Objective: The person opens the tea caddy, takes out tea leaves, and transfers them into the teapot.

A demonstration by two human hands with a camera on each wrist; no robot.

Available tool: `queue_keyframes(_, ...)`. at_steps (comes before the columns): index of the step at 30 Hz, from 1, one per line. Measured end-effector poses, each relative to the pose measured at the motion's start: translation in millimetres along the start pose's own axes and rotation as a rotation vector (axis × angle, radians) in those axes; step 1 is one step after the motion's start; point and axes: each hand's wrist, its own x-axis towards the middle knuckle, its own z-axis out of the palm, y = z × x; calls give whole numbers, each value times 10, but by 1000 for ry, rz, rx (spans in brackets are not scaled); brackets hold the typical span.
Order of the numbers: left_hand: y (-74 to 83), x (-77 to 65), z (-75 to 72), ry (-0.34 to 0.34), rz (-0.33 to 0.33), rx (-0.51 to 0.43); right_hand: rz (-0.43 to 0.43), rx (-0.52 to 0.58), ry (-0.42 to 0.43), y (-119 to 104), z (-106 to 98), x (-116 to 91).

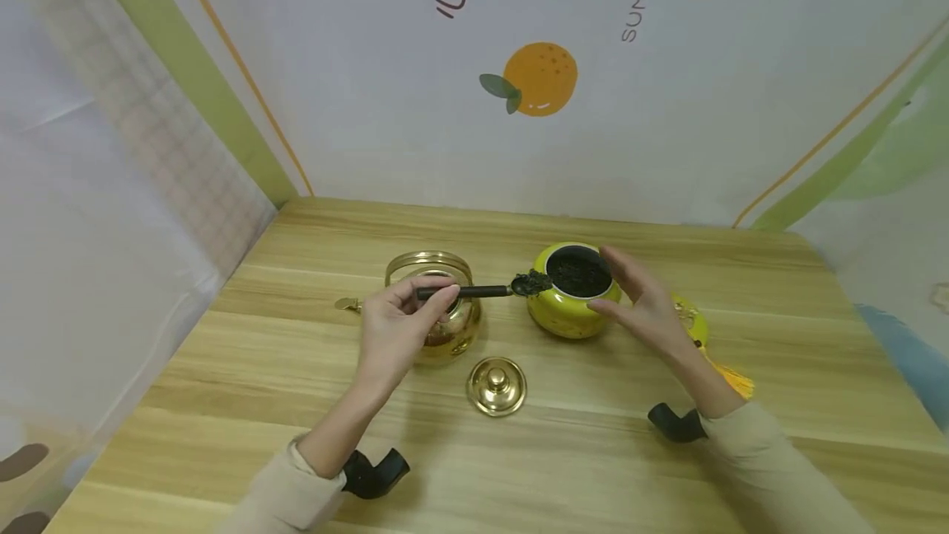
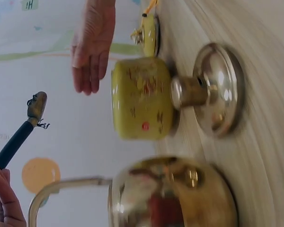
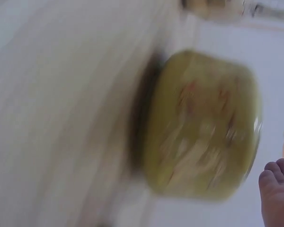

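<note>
My left hand (image 1: 389, 324) pinches a small scoop (image 1: 483, 292) by its dark handle, above the brass kettle (image 1: 454, 340). The bowl of the scoop, pointing right, carries dark dried leaves (image 1: 530, 283) and overlaps the near left rim of a yellow jar (image 1: 565, 321). More dark leaves lie inside this open jar. Beside its right rim is my right hand (image 1: 647, 307), thumb and fingers spread apart. In the left wrist view that right hand (image 2: 92, 52) shows extended fingers above the jar (image 2: 142, 101), holding nothing. The kettle's top is partly hidden by my left hand.
The brass kettle lid (image 1: 497, 386) lies on the wooden table (image 1: 563, 468) in front of the kettle and jar. A yellow jar lid (image 1: 691, 320) with an orange tassel (image 1: 734, 379) is right of the jar, partly behind my right arm. A printed cloth (image 1: 415, 122) hangs behind.
</note>
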Motion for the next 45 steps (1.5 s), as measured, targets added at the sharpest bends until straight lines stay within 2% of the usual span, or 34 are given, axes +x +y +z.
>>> queue_keyframes(3, 15, -39, -122, 29, -8, 25, -63, 17, -32, -92, 140, 55)
queue_keyframes(6, 26, -72, -230, 63, -21, 37, -81, 32, -90, -164, 287, 114)
queue_keyframes(14, 32, -164, -493, 122, -42, 93, -9, 47, -197, -227, 644, 276)
queue_keyframes(19, 7, -186, -615, 148, -74, 132, 18, 70, -262, -181, 822, 369)
queue_keyframes(26, -22, -170, -710, 153, -78, 177, 43, 107, -357, -107, 1042, 468)
queue_keyframes(37, -90, -113, -796, 172, -99, 253, 57, 71, -398, -65, 1261, 530)
queue_keyframes(45, -147, -64, -827, 176, -46, 323, -14, 116, -404, -28, 1359, 562)
